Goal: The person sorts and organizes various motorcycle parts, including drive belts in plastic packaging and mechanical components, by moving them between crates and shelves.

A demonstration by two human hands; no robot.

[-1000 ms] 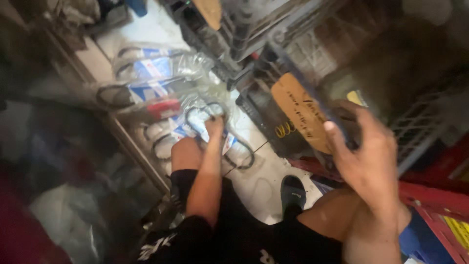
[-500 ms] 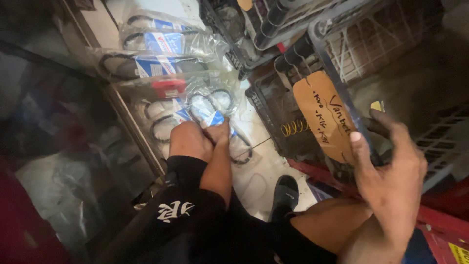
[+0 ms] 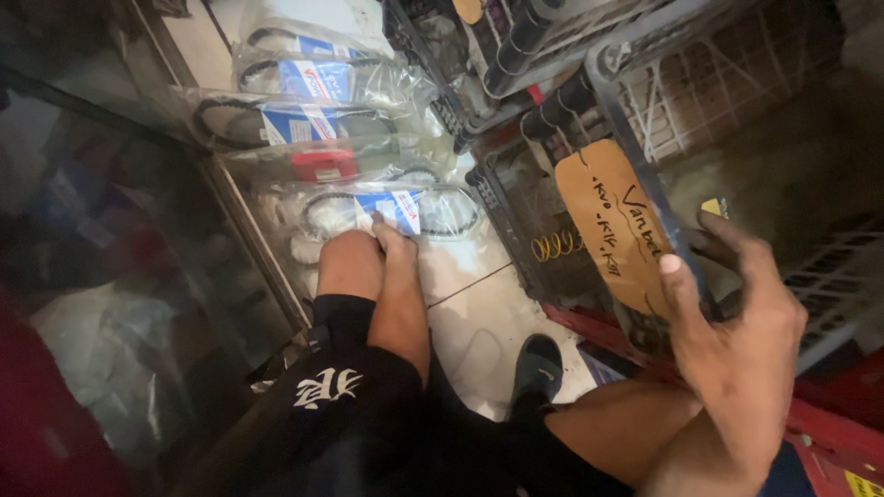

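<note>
My left hand (image 3: 394, 241) has slid onto the nearest bagged belt (image 3: 387, 213), fingers flat, gripping nothing; my right hand (image 3: 737, 322) clasps the crate (image 3: 635, 83). Slick plastic could slip underneath.

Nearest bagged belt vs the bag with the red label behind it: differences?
The nearest bagged belt carries a blue and white label; the red-label bag a red one. The left hand touches the nearest bag, the red-label bag lies untouched. The nearest one's black loop shows clearly; the other's is mostly hidden. Both are clear plastic bags on the floor.
</note>
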